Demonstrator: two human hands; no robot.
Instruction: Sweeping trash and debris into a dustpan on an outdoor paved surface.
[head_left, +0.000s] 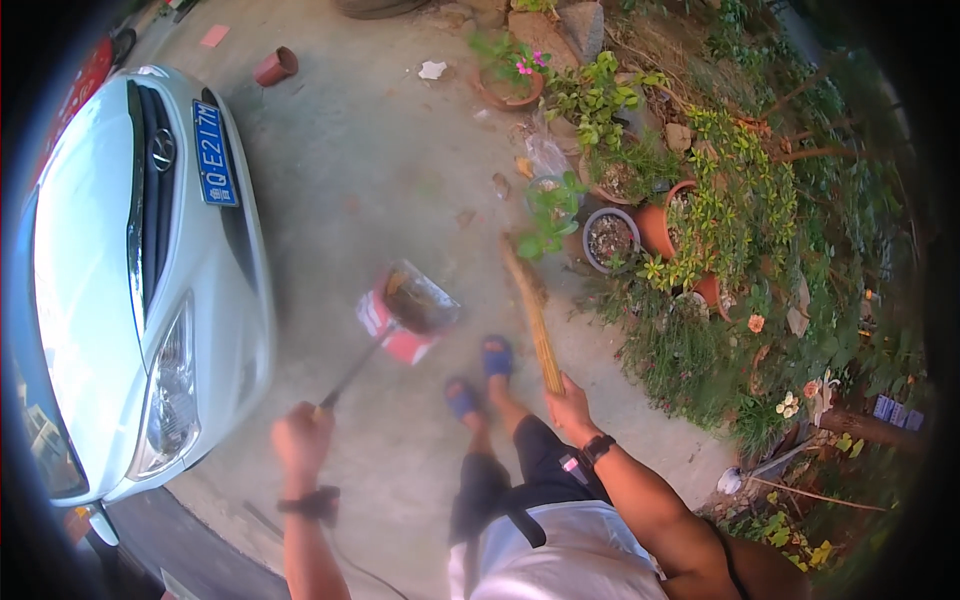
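Observation:
My left hand (301, 442) grips the end of a thin handle that runs to a red and white dustpan (401, 349). In the dustpan lies some brownish debris (424, 300); blur hides what it is. My right hand (571, 409) is closed around the yellow bound handle of a straw hand broom (536, 307). The broom's bristle end points away from me, beside the potted plants. Between the two tools, my feet in blue sandals (496, 358) stand on the concrete. Dustpan and broom are apart.
A white car (82, 262) is parked at the left. Potted plants (611, 236) and dense shrubs (750, 217) line the right. Farther ahead on the concrete (352, 165) are a tipped red-brown pot (276, 67) and a white scrap (432, 70). A thin cord trails below my left wrist.

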